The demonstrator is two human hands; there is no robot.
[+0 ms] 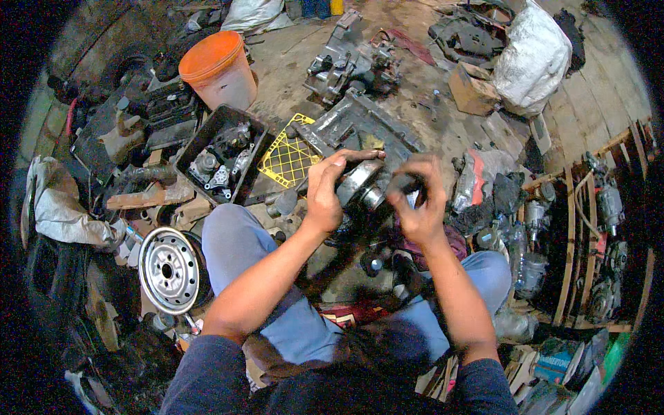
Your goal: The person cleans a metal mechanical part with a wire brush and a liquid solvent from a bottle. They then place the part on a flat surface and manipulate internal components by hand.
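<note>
My left hand (325, 194) grips a round, shiny metal part (358, 183) from its left, fingers over its top, between my knees and in front of me. My right hand (422, 197) is at the right side of that part, its fingers bent and smeared by motion; whether they hold anything is unclear. Just beyond lies a dark, oily metal tray (342, 117), beside a yellow plastic grid (280, 155). A dark crate (186, 160) holding several metal parts stands to the left of these.
An orange-lidded bucket (214, 69), an engine-like assembly (342, 66), a cardboard box (469, 90) and a white sack (532, 55) stand farther off. A steel wheel rim (187, 273) lies by my left knee. Wooden slats with metal units (605, 207) line the right side.
</note>
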